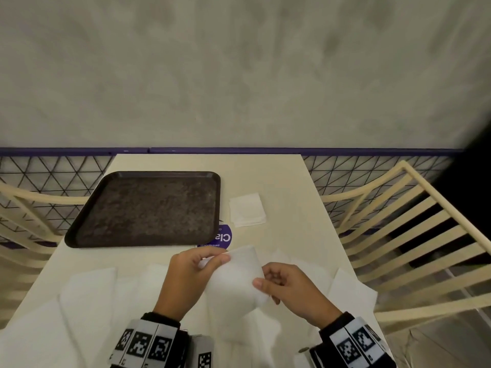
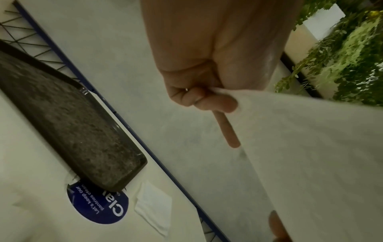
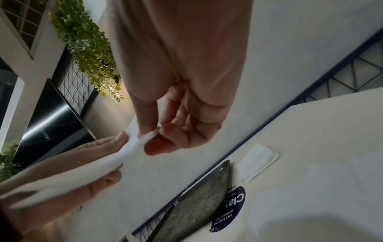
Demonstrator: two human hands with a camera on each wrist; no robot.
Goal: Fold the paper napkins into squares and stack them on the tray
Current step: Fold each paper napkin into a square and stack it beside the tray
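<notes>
Above the table (image 1: 292, 181) we pinch one napkin (image 1: 236, 277) between left hand (image 1: 186, 277) and right hand (image 1: 292, 288), mid-fold; next, we judge, edges must align before creasing.

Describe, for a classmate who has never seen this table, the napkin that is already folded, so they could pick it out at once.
Start at the dark tray on the table's far left. Just right of it, on the bare tabletop, lies the folded napkin, a small white square. Unlike the unfolded napkins near the person, it is compact, and no hand touches it.
</notes>
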